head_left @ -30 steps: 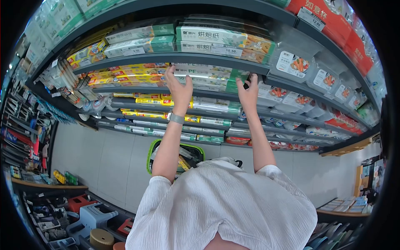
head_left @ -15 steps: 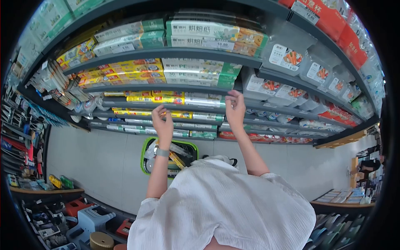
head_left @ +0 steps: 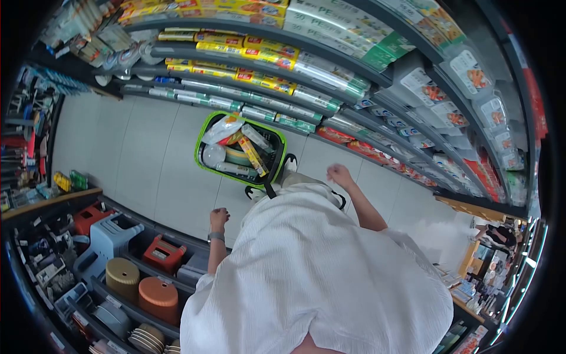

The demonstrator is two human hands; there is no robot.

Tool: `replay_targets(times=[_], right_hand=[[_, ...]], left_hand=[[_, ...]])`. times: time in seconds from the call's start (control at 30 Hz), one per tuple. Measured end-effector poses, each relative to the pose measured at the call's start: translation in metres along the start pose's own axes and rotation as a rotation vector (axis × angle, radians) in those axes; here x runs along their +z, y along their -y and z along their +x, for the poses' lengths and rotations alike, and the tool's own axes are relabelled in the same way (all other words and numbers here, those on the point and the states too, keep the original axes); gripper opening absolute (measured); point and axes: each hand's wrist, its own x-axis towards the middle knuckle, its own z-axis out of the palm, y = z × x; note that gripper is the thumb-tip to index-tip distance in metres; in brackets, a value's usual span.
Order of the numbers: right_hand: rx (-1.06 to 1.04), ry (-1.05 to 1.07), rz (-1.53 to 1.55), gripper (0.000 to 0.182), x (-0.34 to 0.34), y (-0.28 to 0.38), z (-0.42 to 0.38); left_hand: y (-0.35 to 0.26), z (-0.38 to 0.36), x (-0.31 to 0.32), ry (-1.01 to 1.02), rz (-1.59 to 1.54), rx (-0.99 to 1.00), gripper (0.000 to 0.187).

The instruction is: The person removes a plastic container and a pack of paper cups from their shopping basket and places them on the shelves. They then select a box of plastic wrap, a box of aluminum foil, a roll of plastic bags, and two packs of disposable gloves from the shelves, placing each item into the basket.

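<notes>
My left hand (head_left: pixel 219 219) hangs low over the floor beside the basket, its fingers curled in, with a band on the wrist. Nothing shows in it. Farther right, my right hand (head_left: pixel 340 176) is also loosely curled and holds nothing I can see. Between them and the shelf, a green-rimmed shopping basket (head_left: pixel 284 139) stands on the floor by my feet. In it lie a yellow box (head_left: pixel 253 156), a pale box (head_left: pixel 256 137), a clear plastic package (head_left: pixel 224 128) and other goods, partly overlapping. Neither hand touches the basket.
Shelves ahead carry yellow boxes (head_left: pixel 245 53), green-and-white PE boxes (head_left: pixel 336 26) and clear container packs (head_left: pixel 469 74). Behind on the left, a low shelf holds a blue stool (head_left: pixel 109 239), red stools (head_left: pixel 164 252) and round stools (head_left: pixel 158 298). Grey floor tiles (head_left: pixel 135 153) run between.
Both hands have dropped from in front of the shelf to low by my body, and their fingers have curled in. The view has turned and tilted down, showing the basket fully.
</notes>
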Motion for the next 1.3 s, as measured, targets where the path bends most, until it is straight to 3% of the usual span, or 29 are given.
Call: replay_targets(times=[0.03,0.07,0.1,0.13,0.17,0.2,0.23,0.3,0.43,0.7,0.77,0.87,1.07,1.23,1.3], right_hand=[[0.175,0.060,-0.058,0.022,-0.001,-0.048,-0.009],[-0.082,0.208,-0.579,0.028,-0.005,-0.134,-0.010],[0.142,0.425,-0.791,0.023,-0.009,-0.190,-0.022],[0.653,0.099,-0.230,0.028,-0.003,-0.125,-0.081],[0.841,-0.035,-0.104,0.031,0.000,-0.111,-0.107],[0.857,-0.081,-0.075,0.029,0.002,-0.119,-0.127],[0.497,0.132,-0.196,0.028,-0.005,-0.209,-0.139],[0.886,-0.106,0.182,0.025,0.014,-0.216,-0.145],[0.802,-0.098,0.097,0.025,0.030,-0.147,-0.125],[0.335,0.012,0.094,0.028,0.052,-0.027,0.028],[0.310,0.046,0.073,0.028,0.068,-0.014,0.072],[0.333,0.113,0.047,0.027,0.098,0.001,0.129],[0.239,0.243,-0.058,0.027,0.160,0.000,0.203],[0.334,0.256,0.009,0.024,0.209,-0.039,0.218],[0.388,0.358,-0.080,0.023,0.224,-0.056,0.222]], left_hand=[[0.013,-0.009,-0.002,0.020,-0.006,-0.069,0.029],[0.027,-0.019,-0.005,0.043,-0.012,-0.144,0.030],[0.043,-0.021,-0.008,0.039,-0.020,-0.158,0.030],[0.062,-0.016,-0.009,0.054,-0.022,-0.179,0.032],[0.079,-0.018,-0.013,0.069,-0.019,-0.206,0.034],[0.084,-0.020,-0.014,0.066,-0.023,-0.219,0.034],[0.083,-0.025,-0.014,0.070,0.012,-0.205,0.034],[0.084,-0.026,-0.013,0.077,0.049,-0.192,0.035],[0.086,-0.011,-0.004,0.113,0.139,-0.145,0.031],[0.038,0.066,0.045,0.148,0.452,0.001,0.030],[0.038,0.102,0.066,0.133,0.581,0.156,0.029],[-0.028,0.104,0.104,0.090,0.615,0.222,0.030],[-0.075,0.170,0.191,-0.090,0.289,0.308,0.035],[-0.103,0.238,0.235,-0.157,0.046,0.293,0.042],[-0.112,0.266,0.251,-0.192,-0.013,0.227,0.048]])
